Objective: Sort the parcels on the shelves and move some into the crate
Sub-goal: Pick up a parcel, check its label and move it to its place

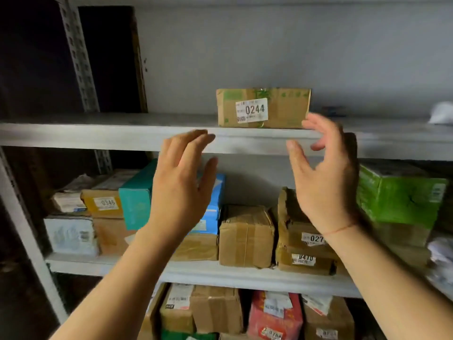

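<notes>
A brown cardboard parcel (pixel 282 107) with green print and a white label reading 0244 stands at the front edge of the upper shelf (pixel 98 137). Both hands are raised just below and in front of it, palms facing each other. My left hand (pixel 182 182) is open with straight fingers, left of the parcel and apart from it. My right hand (pixel 326 177) is open with loosely bent fingers; its fingertips are near the parcel's lower right corner, and I cannot tell whether they touch. No crate is in view.
The middle shelf (pixel 103 265) holds several parcels: a teal box (pixel 137 202), a blue box (pixel 215 204), brown cartons (pixel 246 235) and a green box (pixel 402 197). More cartons and a red parcel (pixel 274 315) sit lower. A perforated metal upright (pixel 78 60) stands at the left.
</notes>
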Demonstrator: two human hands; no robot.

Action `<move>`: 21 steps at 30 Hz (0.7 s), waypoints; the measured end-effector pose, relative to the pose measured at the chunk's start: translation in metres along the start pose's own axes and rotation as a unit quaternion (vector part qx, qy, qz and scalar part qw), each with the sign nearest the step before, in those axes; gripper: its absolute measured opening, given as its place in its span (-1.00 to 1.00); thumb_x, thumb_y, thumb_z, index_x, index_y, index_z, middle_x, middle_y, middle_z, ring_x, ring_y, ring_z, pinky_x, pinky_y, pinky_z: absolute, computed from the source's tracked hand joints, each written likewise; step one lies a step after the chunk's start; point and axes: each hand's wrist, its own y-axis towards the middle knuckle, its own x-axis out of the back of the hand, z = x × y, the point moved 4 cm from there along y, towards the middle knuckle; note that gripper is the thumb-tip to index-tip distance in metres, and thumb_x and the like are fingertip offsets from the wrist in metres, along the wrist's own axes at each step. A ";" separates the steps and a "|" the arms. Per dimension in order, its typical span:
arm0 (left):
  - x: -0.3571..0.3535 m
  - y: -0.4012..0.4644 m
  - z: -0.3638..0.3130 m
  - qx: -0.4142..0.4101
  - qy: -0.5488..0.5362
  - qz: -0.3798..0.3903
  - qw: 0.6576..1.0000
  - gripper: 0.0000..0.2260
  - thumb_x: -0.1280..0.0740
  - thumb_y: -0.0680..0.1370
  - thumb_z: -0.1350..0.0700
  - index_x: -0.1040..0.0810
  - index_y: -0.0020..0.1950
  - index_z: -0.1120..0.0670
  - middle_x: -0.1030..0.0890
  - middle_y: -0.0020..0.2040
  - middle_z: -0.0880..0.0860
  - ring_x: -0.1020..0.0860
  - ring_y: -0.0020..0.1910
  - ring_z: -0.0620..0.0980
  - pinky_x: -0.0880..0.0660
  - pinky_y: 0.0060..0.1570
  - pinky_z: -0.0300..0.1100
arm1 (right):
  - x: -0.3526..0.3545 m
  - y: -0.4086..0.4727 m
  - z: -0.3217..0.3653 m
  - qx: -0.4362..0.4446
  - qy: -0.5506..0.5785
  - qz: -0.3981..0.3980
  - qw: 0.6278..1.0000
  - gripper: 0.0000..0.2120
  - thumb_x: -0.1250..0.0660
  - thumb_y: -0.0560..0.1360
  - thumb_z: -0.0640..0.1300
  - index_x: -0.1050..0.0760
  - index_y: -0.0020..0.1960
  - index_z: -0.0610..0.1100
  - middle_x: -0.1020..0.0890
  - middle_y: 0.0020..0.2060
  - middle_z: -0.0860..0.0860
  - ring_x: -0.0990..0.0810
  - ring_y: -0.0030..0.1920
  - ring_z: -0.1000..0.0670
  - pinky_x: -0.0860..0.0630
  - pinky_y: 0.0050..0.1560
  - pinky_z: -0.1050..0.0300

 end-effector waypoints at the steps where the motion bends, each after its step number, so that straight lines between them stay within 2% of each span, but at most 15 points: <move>1: 0.000 -0.026 0.007 0.028 -0.002 0.001 1.000 -0.69 -0.39 0.67 0.20 -0.58 0.40 0.22 -0.59 0.35 0.18 -0.52 0.33 0.17 -0.45 0.35 -0.06 | -0.005 -0.027 0.002 -0.005 0.030 0.022 0.999 -0.61 -0.43 0.63 -0.08 -0.51 0.43 -0.09 -0.63 0.27 0.02 -0.55 0.10 0.02 -0.43 0.14 0.36; 4: -0.027 -0.098 0.041 0.134 0.029 0.077 0.988 -0.64 -0.44 0.60 0.18 -0.55 0.40 0.21 -0.55 0.39 0.20 -0.52 0.35 0.24 -0.52 0.33 0.11 | -0.051 -0.092 0.002 -0.097 0.103 0.170 0.975 -0.61 -0.41 0.62 -0.07 -0.51 0.44 0.00 -0.62 0.25 0.10 -0.57 0.17 0.13 -0.59 0.19 0.14; 6: -0.051 -0.129 0.065 0.199 0.061 0.148 0.967 -0.48 -0.53 0.55 0.14 -0.48 0.46 0.20 -0.46 0.47 0.25 -0.46 0.40 0.32 -0.50 0.36 0.23 | -0.094 -0.122 -0.006 -0.178 0.100 0.290 0.935 -0.52 -0.40 0.65 -0.06 -0.41 0.54 0.08 -0.58 0.34 0.16 -0.51 0.26 0.21 -0.54 0.29 0.16; 8: -0.067 -0.146 0.081 0.225 0.104 0.192 0.950 -0.34 -0.60 0.49 0.10 -0.44 0.53 0.20 -0.38 0.50 0.30 -0.39 0.38 0.38 -0.47 0.34 0.30 | -0.131 -0.138 -0.011 -0.191 0.075 0.374 0.904 -0.38 -0.41 0.65 0.00 -0.24 0.63 0.21 -0.53 0.37 0.19 -0.51 0.28 0.17 -0.50 0.31 0.18; 9: -0.072 -0.150 0.087 0.220 0.130 0.201 0.946 -0.28 -0.62 0.46 0.09 -0.43 0.55 0.18 -0.36 0.50 0.32 -0.38 0.34 0.39 -0.46 0.31 0.30 | -0.148 -0.142 -0.015 -0.172 0.054 0.396 0.901 -0.30 -0.43 0.64 0.04 -0.16 0.65 0.28 -0.53 0.40 0.15 -0.53 0.32 0.08 -0.53 0.35 0.09; 12: -0.079 -0.153 0.094 0.203 0.186 0.190 0.942 -0.25 -0.61 0.44 0.09 -0.43 0.58 0.13 -0.35 0.52 0.36 -0.37 0.24 0.37 -0.45 0.23 0.26 | -0.187 -0.142 -0.025 -0.114 -0.049 0.428 0.895 -0.24 -0.44 0.61 0.10 -0.10 0.67 0.29 -0.50 0.47 0.00 -0.37 0.41 -0.14 -0.45 0.43 -0.11; 15: -0.081 -0.153 0.096 0.207 0.194 0.193 0.939 -0.29 -0.57 0.47 0.17 -0.42 0.60 0.09 -0.36 0.53 0.32 -0.37 0.21 0.34 -0.45 0.19 0.21 | -0.205 -0.134 -0.027 -0.121 -0.073 0.417 0.898 -0.30 -0.46 0.60 -0.01 -0.23 0.63 0.26 -0.57 0.37 -0.09 -0.44 0.34 -0.18 -0.53 0.34 -0.13; 19: -0.069 -0.149 0.094 0.217 0.165 0.180 0.945 -0.31 -0.55 0.52 0.17 -0.39 0.62 0.04 -0.35 0.59 0.19 -0.37 0.34 0.29 -0.44 0.22 0.14 | -0.193 -0.132 -0.021 -0.171 -0.009 0.390 0.905 -0.34 -0.51 0.59 -0.08 -0.37 0.59 0.27 -0.49 0.27 -0.10 -0.56 0.22 -0.12 -0.60 0.30 0.05; 20: -0.063 -0.149 0.089 0.211 0.152 0.164 0.951 -0.32 -0.53 0.54 0.14 -0.37 0.63 0.07 -0.34 0.61 0.18 -0.36 0.36 0.29 -0.41 0.29 0.14 | -0.184 -0.130 -0.016 -0.167 0.006 0.378 0.910 -0.36 -0.52 0.58 -0.07 -0.39 0.57 0.28 -0.49 0.24 -0.08 -0.57 0.17 -0.08 -0.60 0.27 0.17; 21: -0.056 -0.149 0.083 0.207 0.136 0.144 0.958 -0.35 -0.51 0.58 0.08 -0.36 0.63 0.11 -0.32 0.63 0.19 -0.36 0.38 0.28 -0.38 0.35 0.14 | -0.173 -0.128 -0.011 -0.158 0.015 0.369 0.916 -0.37 -0.52 0.58 -0.07 -0.41 0.55 0.28 -0.48 0.19 -0.04 -0.55 0.09 0.00 -0.54 0.19 0.41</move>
